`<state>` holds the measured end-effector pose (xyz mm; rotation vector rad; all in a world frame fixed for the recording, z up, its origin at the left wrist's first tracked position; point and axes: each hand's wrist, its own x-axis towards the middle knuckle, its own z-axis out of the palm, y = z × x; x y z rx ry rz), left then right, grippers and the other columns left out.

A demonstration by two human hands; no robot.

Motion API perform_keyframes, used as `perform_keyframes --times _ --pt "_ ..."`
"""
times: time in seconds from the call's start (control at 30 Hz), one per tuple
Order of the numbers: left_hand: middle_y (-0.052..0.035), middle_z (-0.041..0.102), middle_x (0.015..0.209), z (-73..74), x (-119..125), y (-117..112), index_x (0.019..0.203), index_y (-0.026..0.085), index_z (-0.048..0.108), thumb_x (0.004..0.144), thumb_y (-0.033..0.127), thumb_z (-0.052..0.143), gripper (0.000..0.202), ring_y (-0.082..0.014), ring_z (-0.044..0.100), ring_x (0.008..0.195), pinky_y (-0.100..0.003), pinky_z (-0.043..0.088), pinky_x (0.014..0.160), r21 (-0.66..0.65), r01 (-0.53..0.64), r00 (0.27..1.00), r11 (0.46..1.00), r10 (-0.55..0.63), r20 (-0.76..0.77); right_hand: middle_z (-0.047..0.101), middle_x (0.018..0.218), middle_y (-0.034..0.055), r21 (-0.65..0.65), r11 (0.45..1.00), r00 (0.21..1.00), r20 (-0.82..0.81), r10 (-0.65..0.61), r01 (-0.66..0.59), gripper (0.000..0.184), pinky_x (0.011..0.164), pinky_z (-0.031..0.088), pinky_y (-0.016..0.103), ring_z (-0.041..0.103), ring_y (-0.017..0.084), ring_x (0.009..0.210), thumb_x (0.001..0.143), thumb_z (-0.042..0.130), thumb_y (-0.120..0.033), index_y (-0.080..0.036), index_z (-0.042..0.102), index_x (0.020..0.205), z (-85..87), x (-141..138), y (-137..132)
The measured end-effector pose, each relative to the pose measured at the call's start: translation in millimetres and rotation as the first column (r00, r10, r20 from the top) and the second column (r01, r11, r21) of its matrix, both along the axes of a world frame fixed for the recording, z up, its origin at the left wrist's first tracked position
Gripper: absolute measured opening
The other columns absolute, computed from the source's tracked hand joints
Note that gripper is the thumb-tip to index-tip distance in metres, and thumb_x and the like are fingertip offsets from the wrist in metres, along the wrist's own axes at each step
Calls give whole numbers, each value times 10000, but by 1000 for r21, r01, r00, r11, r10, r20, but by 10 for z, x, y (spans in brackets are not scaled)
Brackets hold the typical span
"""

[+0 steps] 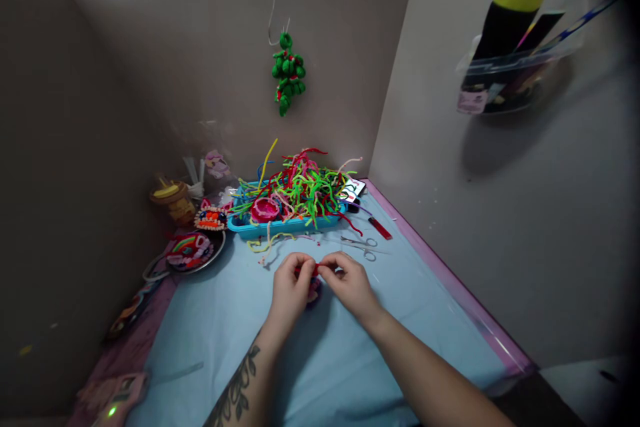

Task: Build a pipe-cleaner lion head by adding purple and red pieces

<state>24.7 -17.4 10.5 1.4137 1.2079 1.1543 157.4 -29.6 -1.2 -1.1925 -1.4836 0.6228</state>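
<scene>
Over the middle of the blue cloth, my left hand [295,280] and my right hand [350,283] meet fingertip to fingertip. Both are closed in a pinch on a short red fuzzy pipe cleaner [316,269], mostly hidden by the fingers. Just below it, a small round purple and pink fuzzy piece [314,291] shows between the hands; whether it is joined to the red pipe cleaner I cannot tell. Beyond my hands stands a blue tray [287,227] heaped with tangled pipe cleaners [315,187] in green, red, pink and yellow.
Scissors [369,248] and a red-handled tool [380,228] lie right of the tray. At left are a metal plate [220,247] with fuzzy colourful pieces and a brown pot [173,200]. A green fuzzy ornament [289,73] hangs on the back panel; a clear holder [520,80] hangs at right.
</scene>
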Motion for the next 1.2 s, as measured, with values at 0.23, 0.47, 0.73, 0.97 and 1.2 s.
perform_keyframes --times 0.23,0.47,0.73,0.97,1.2 --pt "-9 595 707 31 -2 -11 738 173 603 818 282 514 162 -141 559 664 -229 432 616 188 -38 988 981 65 -138 617 685 17 58 997 995 75 -58 54 146 629 429 261 570 154 672 813 537 -162 -188 626 699 6 -44 -33" --pt "-15 592 722 15 29 -28 733 183 620 820 257 512 158 -149 553 668 -240 413 625 257 -56 977 965 106 -186 666 689 29 -23 998 999 -8 -53 53 163 643 452 269 602 169 667 802 530 -181 -185 663 708 6 -76 -43" --pt "-14 579 722 26 38 -41 740 178 611 838 236 493 164 -141 552 661 -228 413 607 282 -10 969 959 80 -236 613 701 20 -114 993 999 -44 6 -11 167 634 442 257 564 164 686 825 471 -195 -172 592 712 -70 -89 -14" --pt "-18 597 710 -5 57 -59 757 179 616 832 295 507 176 -139 556 623 -225 421 573 180 -3 983 984 36 -179 528 658 -6 -64 998 999 37 15 -12 151 588 396 254 499 155 646 826 420 -160 -192 501 703 -112 -88 -1" --pt "8 593 616 59 8 -10 731 171 605 783 323 545 172 -121 540 522 -204 415 479 38 -39 997 999 42 -65 600 674 3 -169 975 976 -187 109 -141 117 622 444 251 547 145 662 787 527 -230 -169 591 710 -57 -31 31"
